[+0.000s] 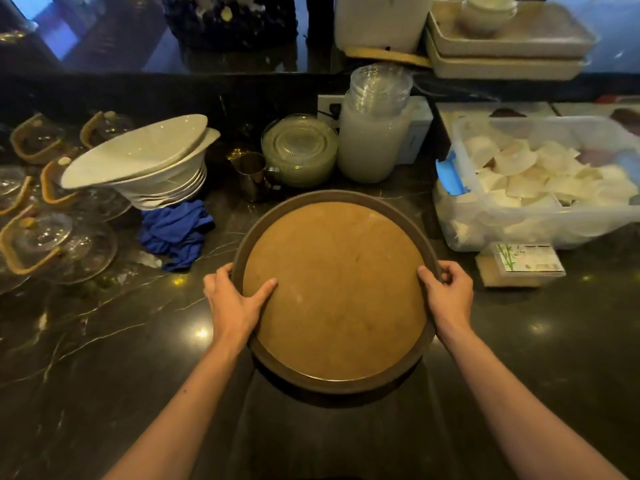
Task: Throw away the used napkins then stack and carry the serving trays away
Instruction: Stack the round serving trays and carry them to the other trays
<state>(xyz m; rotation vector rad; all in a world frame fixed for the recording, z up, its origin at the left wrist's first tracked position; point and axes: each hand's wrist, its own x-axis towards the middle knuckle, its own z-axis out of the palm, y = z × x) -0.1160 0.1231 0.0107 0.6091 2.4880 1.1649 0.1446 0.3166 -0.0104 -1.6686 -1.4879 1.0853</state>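
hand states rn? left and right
Left hand: closed on the left rim of the round brown serving tray, thumb on its surface.
Right hand: closed on the tray's right rim.

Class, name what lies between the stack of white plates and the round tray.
In the head view, a crumpled blue cloth lies between the white plates and round tray.
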